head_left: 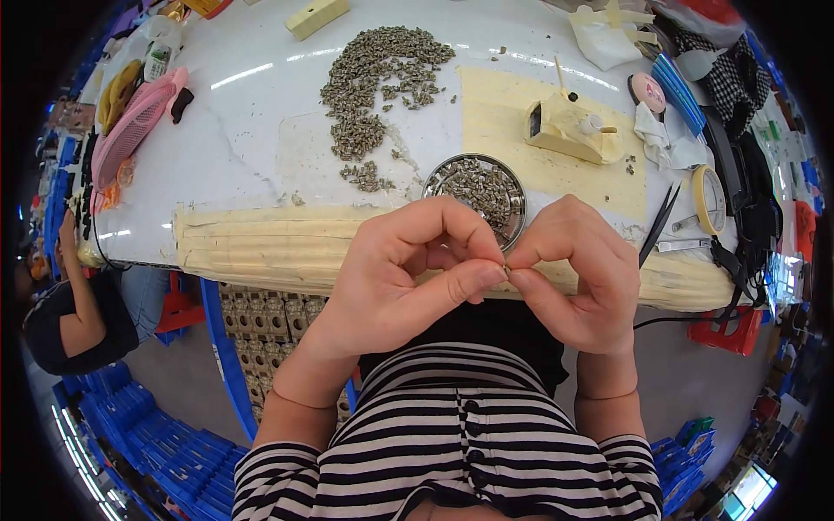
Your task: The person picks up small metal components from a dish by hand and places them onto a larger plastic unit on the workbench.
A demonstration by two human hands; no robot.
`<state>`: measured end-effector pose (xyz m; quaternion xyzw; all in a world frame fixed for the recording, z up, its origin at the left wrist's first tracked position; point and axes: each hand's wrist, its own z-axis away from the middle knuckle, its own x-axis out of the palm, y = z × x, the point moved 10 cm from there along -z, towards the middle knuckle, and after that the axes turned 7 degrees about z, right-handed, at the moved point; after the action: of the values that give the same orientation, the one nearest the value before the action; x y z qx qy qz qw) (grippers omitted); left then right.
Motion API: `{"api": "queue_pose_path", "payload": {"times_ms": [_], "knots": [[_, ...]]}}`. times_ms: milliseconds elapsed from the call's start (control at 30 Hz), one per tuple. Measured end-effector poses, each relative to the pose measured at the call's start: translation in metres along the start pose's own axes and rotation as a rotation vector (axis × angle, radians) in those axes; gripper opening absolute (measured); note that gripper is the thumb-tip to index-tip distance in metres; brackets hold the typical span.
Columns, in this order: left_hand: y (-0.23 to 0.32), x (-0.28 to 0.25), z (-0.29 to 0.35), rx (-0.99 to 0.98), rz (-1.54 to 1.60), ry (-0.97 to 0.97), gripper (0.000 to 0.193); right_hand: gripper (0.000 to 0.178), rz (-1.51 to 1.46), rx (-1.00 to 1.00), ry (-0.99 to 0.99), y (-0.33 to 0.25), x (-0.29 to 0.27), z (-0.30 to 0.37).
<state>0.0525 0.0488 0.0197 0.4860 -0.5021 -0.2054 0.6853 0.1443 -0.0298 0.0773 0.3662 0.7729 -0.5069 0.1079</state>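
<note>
My left hand (pixel 426 269) and my right hand (pixel 578 269) meet fingertip to fingertip above the table's near edge. Between the pinched thumbs and forefingers is a tiny metal part (pixel 506 269), mostly hidden, so its exact kind does not show. Both hands seem to grip it. Just beyond them stands a round metal dish (pixel 522 198) holding many small metal parts (pixel 478 187). Farther back, a large loose pile of similar small metal parts (pixel 365 82) spreads over the white table (pixel 234 148).
Right of the dish sits a tape-wrapped fixture (pixel 573 132) on a taped sheet (pixel 491 95). Tweezers (pixel 662 221) and a tape roll (pixel 711 200) lie at right. A pink fan-like object (pixel 135 143) stands left. Below are a blue crate (pixel 224 347) of metal parts and another person (pixel 82 317).
</note>
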Motion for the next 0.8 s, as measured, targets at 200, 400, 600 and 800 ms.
{"api": "queue_pose_path", "payload": {"times_ms": [200,400,600,800], "knots": [[0.021,0.001,0.001,0.325,-0.396,-0.034,0.009,0.019,0.057,-0.005,0.014,-0.003,0.001,-0.001],[0.025,0.004,0.002,0.340,-0.448,-0.099,0.009,0.018,0.038,-0.061,-0.013,-0.005,0.003,-0.001],[0.015,0.000,0.001,0.162,-0.299,-0.067,0.007,0.018,0.050,-0.076,-0.029,-0.009,0.004,-0.001],[0.023,0.007,0.000,0.331,-0.456,-0.146,0.007,0.013,-0.020,-0.029,0.001,-0.002,0.004,0.004]]}}
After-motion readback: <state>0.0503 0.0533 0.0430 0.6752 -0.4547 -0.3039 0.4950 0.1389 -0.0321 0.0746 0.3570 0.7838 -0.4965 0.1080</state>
